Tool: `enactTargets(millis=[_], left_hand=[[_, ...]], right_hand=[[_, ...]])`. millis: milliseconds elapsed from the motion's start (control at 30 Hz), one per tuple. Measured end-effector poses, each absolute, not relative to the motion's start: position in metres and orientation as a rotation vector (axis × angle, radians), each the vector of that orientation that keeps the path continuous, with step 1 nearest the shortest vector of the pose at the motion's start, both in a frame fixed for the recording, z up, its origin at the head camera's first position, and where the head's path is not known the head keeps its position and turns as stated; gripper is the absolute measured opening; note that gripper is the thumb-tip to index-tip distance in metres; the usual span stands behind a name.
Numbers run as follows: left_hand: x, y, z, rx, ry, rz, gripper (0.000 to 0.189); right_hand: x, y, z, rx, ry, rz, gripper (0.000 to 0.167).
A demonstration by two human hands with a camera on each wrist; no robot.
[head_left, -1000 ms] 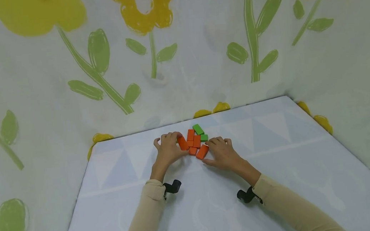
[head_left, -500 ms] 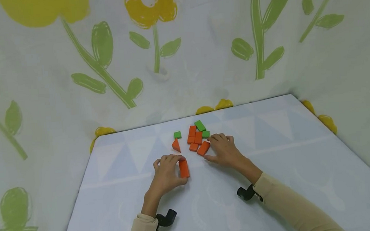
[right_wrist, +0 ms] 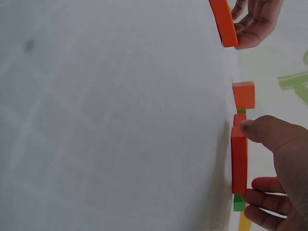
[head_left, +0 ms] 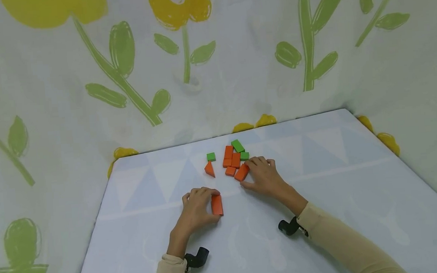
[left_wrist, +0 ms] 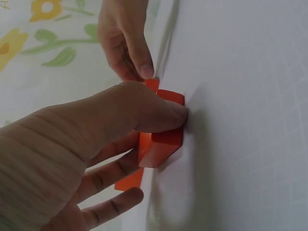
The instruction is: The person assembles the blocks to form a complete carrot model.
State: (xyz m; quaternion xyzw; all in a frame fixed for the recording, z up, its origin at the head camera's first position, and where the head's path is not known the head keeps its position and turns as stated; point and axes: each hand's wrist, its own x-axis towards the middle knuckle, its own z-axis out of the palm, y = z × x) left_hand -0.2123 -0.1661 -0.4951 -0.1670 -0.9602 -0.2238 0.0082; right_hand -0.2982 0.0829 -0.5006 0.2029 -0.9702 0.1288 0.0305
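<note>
An orange rectangular block [head_left: 217, 205] is pinched between the thumb and fingers of my left hand [head_left: 196, 210], nearer to me than the other blocks. Its end face, partly behind the thumb, shows in the left wrist view as an orange block [left_wrist: 161, 148]. Thumb and fingertips of my right hand [head_left: 265, 176] grip another orange block [head_left: 241, 172] by its two ends, at the near right side of a cluster. In the right wrist view this orange block [right_wrist: 239, 161] appears edge-on, the thumb on one end.
Beside the right hand's block lie several orange blocks [head_left: 236, 160] and green blocks [head_left: 237, 145]. Left of them are an orange triangular block [head_left: 210, 169] and a small green block [head_left: 211, 157]. A flower-printed curtain [head_left: 236, 67] stands behind the white table [head_left: 321, 197].
My left hand has drawn its orange block toward me, away from the cluster, uncovering the triangular block and a small green one. My right hand stays almost in place.
</note>
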Motion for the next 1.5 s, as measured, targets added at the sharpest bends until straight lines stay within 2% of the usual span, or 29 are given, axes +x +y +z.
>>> enactTargets(millis=[100, 300, 467, 700, 900, 1133, 1500], left_hand=[[-0.212, -0.168, -0.495, -0.532, -3.018, -0.724, 0.058], [-0.210, -0.181, -0.499, -0.510, -3.033, -0.913, 0.078], [-0.205, -0.194, -0.509, -0.554, -2.913, -1.091, 0.066], [-0.202, -0.204, -0.526, -0.598, -2.767, -1.227, 0.054], [-0.204, -0.203, -0.535, -0.663, -2.697, -1.199, 0.045], [-0.205, -0.201, -0.539, -0.758, -2.662, -1.078, 0.041], [-0.204, -0.203, -0.537, -0.743, -2.661, -1.060, 0.039]], right_hand=[[-0.299, 0.081, -0.502, 0.605, -3.004, 0.391, 0.072], [-0.298, 0.079, -0.497, 0.556, -3.013, 0.394, 0.065], [-0.293, 0.084, -0.488, 0.613, -2.968, 0.499, 0.061], [-0.272, 0.085, -0.485, 0.838, -2.865, 0.704, 0.056], [-0.254, 0.077, -0.487, 0.989, -2.860, 0.718, 0.054], [-0.244, 0.067, -0.492, 1.093, -2.871, 0.712, 0.054], [-0.241, 0.060, -0.496, 1.189, -2.818, 0.716, 0.053]])
